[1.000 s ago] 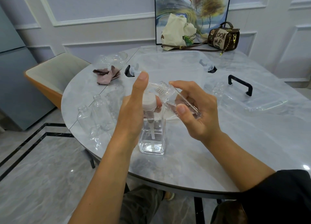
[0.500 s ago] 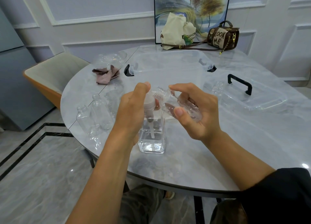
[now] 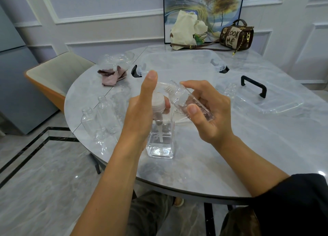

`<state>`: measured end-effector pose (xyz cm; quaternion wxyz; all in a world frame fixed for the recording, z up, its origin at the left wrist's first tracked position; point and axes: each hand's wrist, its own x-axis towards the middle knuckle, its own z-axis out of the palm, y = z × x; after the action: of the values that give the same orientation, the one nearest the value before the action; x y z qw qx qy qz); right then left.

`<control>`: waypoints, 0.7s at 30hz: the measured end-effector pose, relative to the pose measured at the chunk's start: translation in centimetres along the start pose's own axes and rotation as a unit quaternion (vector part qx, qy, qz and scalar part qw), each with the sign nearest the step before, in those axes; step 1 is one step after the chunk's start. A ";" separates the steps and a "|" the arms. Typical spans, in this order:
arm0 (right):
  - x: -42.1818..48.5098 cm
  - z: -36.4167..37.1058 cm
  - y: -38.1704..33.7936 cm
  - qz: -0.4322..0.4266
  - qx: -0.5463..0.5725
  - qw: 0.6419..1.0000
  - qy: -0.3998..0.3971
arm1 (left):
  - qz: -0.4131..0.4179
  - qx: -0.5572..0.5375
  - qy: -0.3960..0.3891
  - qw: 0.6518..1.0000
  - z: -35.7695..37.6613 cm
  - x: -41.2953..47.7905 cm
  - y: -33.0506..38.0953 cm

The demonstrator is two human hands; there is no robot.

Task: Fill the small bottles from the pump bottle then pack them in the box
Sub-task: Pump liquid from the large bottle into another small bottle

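Right grip (image 3: 209,115) curls round a clear small bottle (image 3: 186,101), tilted, a little liquid inside, its neck at the nozzle of the pump bottle (image 3: 160,145). Left grip (image 3: 140,111) wraps that bottle's white collar. It stands, partly full, by the near edge of the surface (image 3: 221,161). The left finger on the pump head, low half a second ago, is up again.

Clear pump bottle (image 3: 160,143) upright near front edge. Small bottle (image 3: 188,103) tilted, neck at spout (image 3: 163,84). Empties (image 3: 105,113) by left edge, box (image 3: 177,62) by far edge.
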<state>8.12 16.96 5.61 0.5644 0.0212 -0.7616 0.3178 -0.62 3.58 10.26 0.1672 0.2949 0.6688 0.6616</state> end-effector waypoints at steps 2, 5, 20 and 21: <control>0.0 0.0 0.0 0.000 0.001 1.000 -0.001 | 0.004 0.000 -0.002 1.000 0.0 -0.2 -0.1; 0.0 0.0 0.1 0.002 0.004 1.000 0.000 | 0.010 -0.004 -0.004 1.000 0.0 -0.3 -0.1; -0.3 0.0 0.4 0.005 0.006 1.000 -0.015 | -0.002 -0.005 -0.004 1.000 -0.2 0.4 0.0; -0.3 -0.1 0.5 0.004 0.006 1.000 -0.015 | -0.002 -0.004 -0.003 1.000 -0.2 0.4 0.1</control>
<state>8.11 17.28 5.17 0.5513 0.0262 -0.7682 0.3246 -1.01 3.67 10.47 0.1717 0.2948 0.6659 0.6634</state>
